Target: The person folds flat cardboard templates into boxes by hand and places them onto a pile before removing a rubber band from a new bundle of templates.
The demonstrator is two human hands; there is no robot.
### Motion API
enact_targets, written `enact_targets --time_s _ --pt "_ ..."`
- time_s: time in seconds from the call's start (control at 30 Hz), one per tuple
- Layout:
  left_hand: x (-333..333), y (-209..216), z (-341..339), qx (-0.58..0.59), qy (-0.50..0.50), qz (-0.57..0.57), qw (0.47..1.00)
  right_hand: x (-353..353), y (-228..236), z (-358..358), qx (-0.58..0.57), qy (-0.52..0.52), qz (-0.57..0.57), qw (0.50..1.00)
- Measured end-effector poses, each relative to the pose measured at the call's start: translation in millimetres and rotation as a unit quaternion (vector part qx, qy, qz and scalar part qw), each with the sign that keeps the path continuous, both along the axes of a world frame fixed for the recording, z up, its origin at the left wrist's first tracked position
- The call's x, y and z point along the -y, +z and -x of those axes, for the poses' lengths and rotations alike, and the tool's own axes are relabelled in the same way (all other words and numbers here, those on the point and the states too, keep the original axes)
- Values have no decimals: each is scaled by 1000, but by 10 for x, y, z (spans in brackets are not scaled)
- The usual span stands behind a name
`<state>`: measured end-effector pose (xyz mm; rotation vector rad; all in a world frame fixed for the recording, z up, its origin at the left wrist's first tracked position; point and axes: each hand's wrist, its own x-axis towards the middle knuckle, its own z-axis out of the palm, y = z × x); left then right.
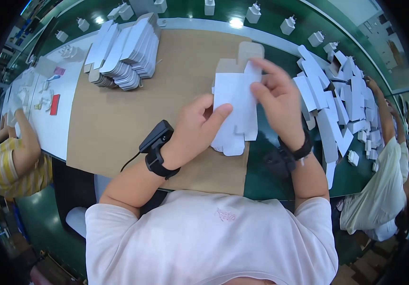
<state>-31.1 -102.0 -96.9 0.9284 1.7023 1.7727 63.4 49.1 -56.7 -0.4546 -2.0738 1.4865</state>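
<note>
A flat white folding carton [235, 102], with grey-brown flaps at its far end, is held up over the brown sheet in front of me. My left hand [197, 124] grips its left edge, thumb on the white face, other fingers mostly hidden behind. My right hand [279, 97] is at the upper right edge, thumb and forefinger bent onto the narrow side panel, slightly blurred. More flat carton blanks [227, 145] show beneath the near end, lying on the sheet. Both wrists wear black strapped devices.
Brown cardboard [114, 126] covers the table's middle. Stacked flat cartons [131, 52] stand at far left; a heap of folded white boxes [328, 104] lies right. White plug adapters [253, 13] line the green belt behind. A red item [55, 104] lies left. People work on both sides.
</note>
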Motion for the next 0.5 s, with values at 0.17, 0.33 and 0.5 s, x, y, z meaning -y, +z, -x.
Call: enact_targets --time_s 0.17,0.33,0.5 --pt "50 169 -17 -245 32 59 967 149 75 -47 68 30 -333 940" --pt "77 234 -6 -305 -18 -68 950 98 131 -88 24 110 -72 991" --pt "96 260 -109 93 -154 -81 980 128 163 -180 98 105 -163 976"
